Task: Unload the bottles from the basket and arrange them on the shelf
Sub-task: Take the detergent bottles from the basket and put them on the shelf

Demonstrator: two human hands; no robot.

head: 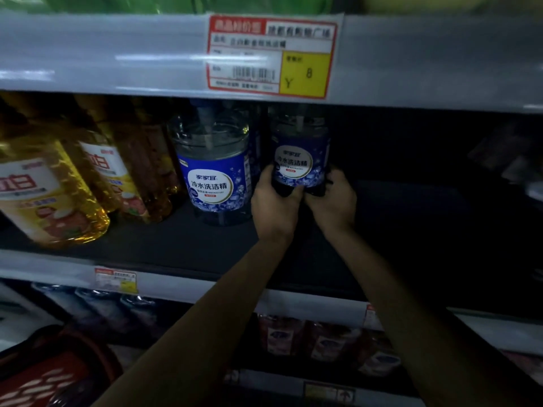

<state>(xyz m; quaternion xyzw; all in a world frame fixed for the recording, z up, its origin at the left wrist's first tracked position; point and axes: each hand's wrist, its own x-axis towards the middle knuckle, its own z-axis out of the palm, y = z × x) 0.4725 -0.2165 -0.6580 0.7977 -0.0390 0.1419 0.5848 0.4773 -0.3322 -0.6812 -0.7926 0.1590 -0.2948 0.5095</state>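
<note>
With my left hand (276, 201) and right hand (332, 201) both clamped around a blue-labelled bottle (299, 160), I set it deep on the shelf (176, 245) beside its twin (214, 171), while the red basket (44, 374) waits below, contents unclear.

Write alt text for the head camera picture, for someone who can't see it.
Both hands, left hand and right hand, grip the base of a blue-labelled bottle at the back of a dim store shelf. A matching bottle stands to its left, beside yellow bottles. A red basket shows at lower left.
</note>
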